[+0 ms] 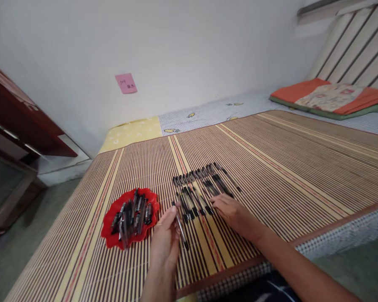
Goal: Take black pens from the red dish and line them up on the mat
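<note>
My left hand (165, 241) is closed round a slim pen (182, 230) with dark ends, its thumb against the barrel. To the right, my right hand (234, 214) rests low over a row of pens (192, 203), its fingers drawn together at the lower ends of some of them. Whatever is between those fingertips is hidden. Above that row runs a line of short dark pieces (193, 174) that look like pen caps. A longer dark pen (228, 177) slants at the right end. Left of my left hand, a red scalloped dish (105, 228) holds several more pens (137, 214).
A striped bamboo mat (271, 167) covers the bed, its front edge close to me. Folded orange and floral bedding (330, 94) lies at the far right. Behind stands a white wall (192, 50) with a pink note (126, 83). Dark wooden furniture (28, 117) is at left.
</note>
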Demonstrator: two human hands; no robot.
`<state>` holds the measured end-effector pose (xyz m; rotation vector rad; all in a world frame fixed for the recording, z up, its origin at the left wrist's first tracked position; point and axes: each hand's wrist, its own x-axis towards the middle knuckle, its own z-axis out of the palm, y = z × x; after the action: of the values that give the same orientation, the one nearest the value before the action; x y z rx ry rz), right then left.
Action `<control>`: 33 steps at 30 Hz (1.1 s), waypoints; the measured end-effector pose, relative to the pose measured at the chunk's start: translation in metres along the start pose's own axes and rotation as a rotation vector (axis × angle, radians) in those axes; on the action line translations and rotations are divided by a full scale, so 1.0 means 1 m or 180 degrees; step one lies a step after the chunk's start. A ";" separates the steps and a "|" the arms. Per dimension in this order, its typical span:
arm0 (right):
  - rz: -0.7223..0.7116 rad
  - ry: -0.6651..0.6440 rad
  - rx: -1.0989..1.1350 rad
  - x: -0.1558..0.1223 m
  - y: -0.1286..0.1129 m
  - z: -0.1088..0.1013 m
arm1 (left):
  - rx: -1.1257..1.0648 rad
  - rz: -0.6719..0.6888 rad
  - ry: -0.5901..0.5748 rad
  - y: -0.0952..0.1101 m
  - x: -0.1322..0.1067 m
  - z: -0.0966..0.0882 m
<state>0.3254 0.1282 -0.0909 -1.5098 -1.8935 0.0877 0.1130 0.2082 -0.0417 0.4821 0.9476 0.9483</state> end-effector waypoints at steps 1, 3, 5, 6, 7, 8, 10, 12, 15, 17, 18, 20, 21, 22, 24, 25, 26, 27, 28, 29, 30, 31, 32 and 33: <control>0.0008 -0.0016 0.0024 0.000 -0.001 0.000 | 0.0019 -0.0011 -0.0008 0.000 0.001 -0.001; 0.0036 -0.0049 0.0064 0.000 -0.004 -0.001 | 0.0067 -0.0004 -0.0052 -0.001 0.003 -0.003; 0.0057 -0.0039 0.0083 -0.002 -0.006 0.000 | 0.0115 0.0049 -0.0162 -0.002 0.005 -0.005; 0.0062 -0.0015 0.0092 -0.002 -0.006 0.000 | 0.0133 0.0085 -0.0217 -0.003 0.006 -0.005; 0.0069 0.0021 0.0097 -0.002 -0.007 0.001 | 0.0149 0.0122 -0.0253 -0.003 0.006 -0.006; 0.0083 0.0062 0.0095 -0.003 -0.007 0.002 | 0.0167 0.0153 -0.0266 -0.003 0.006 -0.006; 0.0121 0.0150 0.0067 -0.003 -0.006 0.003 | 0.0218 0.0212 -0.0260 -0.004 0.004 -0.004; 0.0160 0.0200 0.0051 -0.004 -0.004 0.004 | 0.0283 0.0296 -0.0261 -0.004 0.003 -0.003; 0.0198 0.0324 0.0131 -0.004 -0.003 0.002 | 0.0367 0.0474 -0.0245 -0.005 0.004 -0.001; 0.0348 0.0530 0.0268 -0.003 -0.010 0.000 | 0.0400 0.0586 -0.0185 -0.007 0.005 -0.001; 0.0508 0.0597 0.0395 -0.002 -0.016 -0.001 | 0.0422 0.0640 -0.0166 -0.009 0.005 -0.001; 0.0948 0.0498 0.0818 0.002 -0.033 -0.003 | 0.0490 0.0737 -0.0168 -0.012 0.006 0.000; 0.1161 0.0320 0.1094 0.004 -0.042 -0.002 | 0.0532 0.0781 -0.0194 -0.014 0.006 0.001; 0.1320 0.0110 0.1373 0.007 -0.051 -0.002 | 0.0572 0.0814 -0.0233 -0.016 0.005 0.001; 0.1493 -0.0240 0.1819 0.011 -0.065 0.001 | 0.0637 0.0849 -0.0315 -0.020 0.005 0.002; 0.1538 -0.0331 0.1951 0.013 -0.069 0.001 | 0.0668 0.0855 -0.0356 -0.021 0.004 0.002; 0.1571 -0.0388 0.2022 0.014 -0.071 0.001 | 0.0712 0.0855 -0.0389 -0.023 0.004 0.002; 0.1597 -0.0400 0.2040 0.015 -0.070 -0.001 | 0.0777 0.0847 -0.0417 -0.024 0.004 0.002; 0.1621 -0.0391 0.2005 0.015 -0.067 -0.004 | 0.0865 0.0836 -0.0439 -0.025 0.004 0.001; 0.1655 -0.0360 0.1895 0.016 -0.062 -0.009 | 0.0957 0.0829 -0.0460 -0.025 0.004 0.001; 0.1699 -0.0305 0.1698 0.017 -0.055 -0.015 | 0.1040 0.0821 -0.0473 -0.025 0.004 0.000; 0.1724 -0.0225 0.1419 0.018 -0.047 -0.022 | 0.1102 0.0818 -0.0482 -0.024 0.004 -0.001; 0.1709 -0.0115 0.1069 0.020 -0.038 -0.028 | 0.1138 0.0813 -0.0496 -0.023 0.004 -0.002; 0.1602 0.0000 0.0682 0.022 -0.029 -0.035 | 0.1144 0.0815 -0.0505 -0.022 0.005 -0.003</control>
<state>0.3189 0.1258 -0.0413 -1.7934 -1.4115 0.5012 0.1217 0.2006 -0.0615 0.9879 0.9282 0.9542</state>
